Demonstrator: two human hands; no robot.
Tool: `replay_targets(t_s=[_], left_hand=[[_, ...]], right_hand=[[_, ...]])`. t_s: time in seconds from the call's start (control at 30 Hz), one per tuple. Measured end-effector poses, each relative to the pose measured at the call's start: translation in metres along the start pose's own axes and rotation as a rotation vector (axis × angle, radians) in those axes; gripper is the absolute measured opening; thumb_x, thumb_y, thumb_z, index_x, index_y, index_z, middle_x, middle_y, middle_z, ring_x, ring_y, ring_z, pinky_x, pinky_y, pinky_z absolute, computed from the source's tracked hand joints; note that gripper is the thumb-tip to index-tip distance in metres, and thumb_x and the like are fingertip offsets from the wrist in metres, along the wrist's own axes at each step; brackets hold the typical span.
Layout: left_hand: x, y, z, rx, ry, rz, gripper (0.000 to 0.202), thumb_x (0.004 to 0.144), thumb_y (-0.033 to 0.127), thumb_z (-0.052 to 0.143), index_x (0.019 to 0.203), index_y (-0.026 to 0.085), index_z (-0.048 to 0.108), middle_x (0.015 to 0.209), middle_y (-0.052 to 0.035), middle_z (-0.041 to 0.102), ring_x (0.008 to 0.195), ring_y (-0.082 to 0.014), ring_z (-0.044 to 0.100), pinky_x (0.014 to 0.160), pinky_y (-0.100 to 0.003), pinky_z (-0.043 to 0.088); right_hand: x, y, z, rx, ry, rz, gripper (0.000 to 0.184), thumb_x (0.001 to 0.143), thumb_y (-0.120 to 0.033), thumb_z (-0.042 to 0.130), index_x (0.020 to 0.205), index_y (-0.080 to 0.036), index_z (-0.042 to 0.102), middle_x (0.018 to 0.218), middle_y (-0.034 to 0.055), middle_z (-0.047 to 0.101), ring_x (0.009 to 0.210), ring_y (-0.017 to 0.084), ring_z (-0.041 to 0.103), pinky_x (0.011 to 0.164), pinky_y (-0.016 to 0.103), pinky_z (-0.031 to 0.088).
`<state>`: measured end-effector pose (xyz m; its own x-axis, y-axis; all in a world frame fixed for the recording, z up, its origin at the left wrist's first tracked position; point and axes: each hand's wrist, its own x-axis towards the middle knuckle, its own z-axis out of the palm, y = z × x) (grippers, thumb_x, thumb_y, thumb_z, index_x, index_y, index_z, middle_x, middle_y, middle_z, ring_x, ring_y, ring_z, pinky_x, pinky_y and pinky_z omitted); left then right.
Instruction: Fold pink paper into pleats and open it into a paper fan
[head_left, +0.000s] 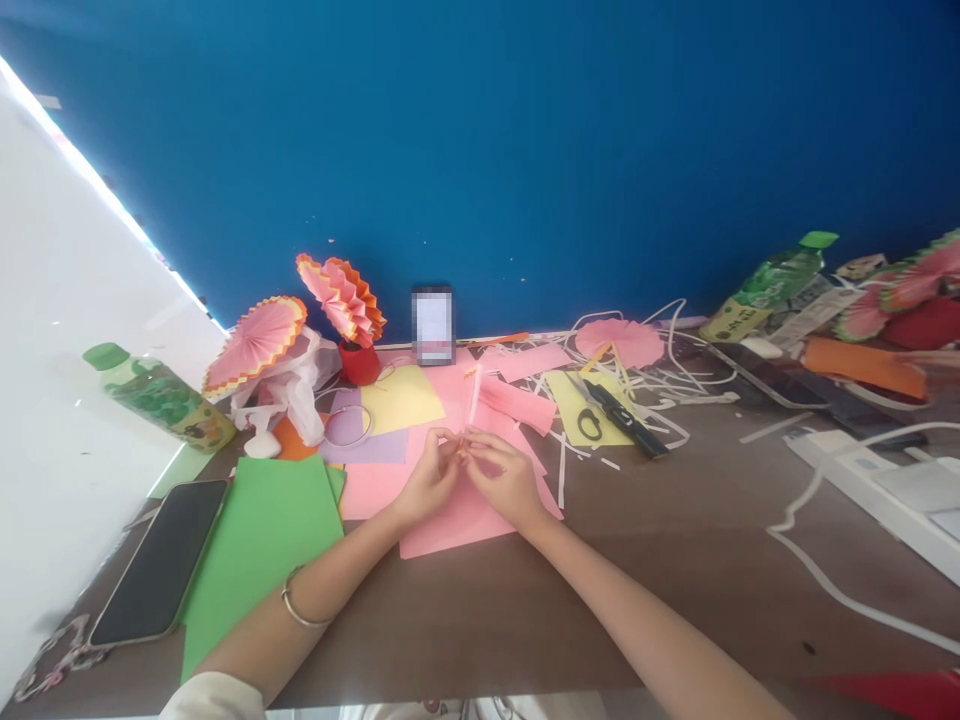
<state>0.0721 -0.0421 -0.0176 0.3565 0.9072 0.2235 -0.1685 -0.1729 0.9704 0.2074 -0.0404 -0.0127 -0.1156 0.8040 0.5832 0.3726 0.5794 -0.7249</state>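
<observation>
My left hand (431, 475) and my right hand (504, 478) meet over the pink paper sheets (427, 535). Between them, a narrow folded paper strip (472, 398), pink and white with an orange tip, points away from me. The fingers of both hands are pinched around its near end, which they partly hide. A rolled or folded pink paper piece (517, 403) lies just beyond my right hand. Left of my left hand are purple paper (386, 447), yellow paper (405, 398) and a silver bangle (347, 426).
Scissors (619, 415) lie on yellow paper at right, among white paper strips. Pleated paper fans (259, 345) and a red cup (360, 364) stand at back left. A phone (161, 560) lies beside green paper (262, 540). Another phone (433, 325) leans against the blue wall.
</observation>
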Motion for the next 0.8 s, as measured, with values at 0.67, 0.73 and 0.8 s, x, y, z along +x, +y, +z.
replay_targets(t_s=[0.67,0.73,0.8], left_hand=[[0.001,0.004,-0.005,-0.268,0.014,-0.132,0.030,0.078,0.034,0.057,0.085,0.022,0.030,0.088,-0.0017,0.061,0.079,-0.0116,0.054,0.074,-0.026,0.035],[0.001,0.002,-0.005,-0.267,-0.006,-0.115,0.030,0.079,0.033,0.056,0.085,0.022,0.029,0.085,-0.0005,0.061,0.075,-0.0099,0.053,0.071,-0.024,0.034],[0.001,0.001,-0.005,-0.253,-0.024,-0.104,0.030,0.080,0.033,0.056,0.084,0.022,0.027,0.081,0.0012,0.059,0.072,-0.0089,0.051,0.070,-0.023,0.033]], right_hand=[[0.004,0.015,-0.013,-0.095,-0.162,-0.174,0.015,0.084,-0.014,0.048,0.088,-0.020,0.062,0.096,0.0074,0.062,0.096,0.018,0.058,0.085,0.034,0.049],[0.006,0.017,-0.017,-0.149,-0.218,-0.254,0.017,0.085,-0.014,0.046,0.090,-0.020,0.062,0.097,0.0082,0.062,0.096,0.018,0.057,0.084,0.035,0.049],[0.008,0.016,-0.020,-0.209,-0.253,-0.332,0.018,0.085,-0.014,0.045,0.088,-0.019,0.062,0.094,0.0082,0.062,0.095,0.019,0.057,0.083,0.037,0.049]])
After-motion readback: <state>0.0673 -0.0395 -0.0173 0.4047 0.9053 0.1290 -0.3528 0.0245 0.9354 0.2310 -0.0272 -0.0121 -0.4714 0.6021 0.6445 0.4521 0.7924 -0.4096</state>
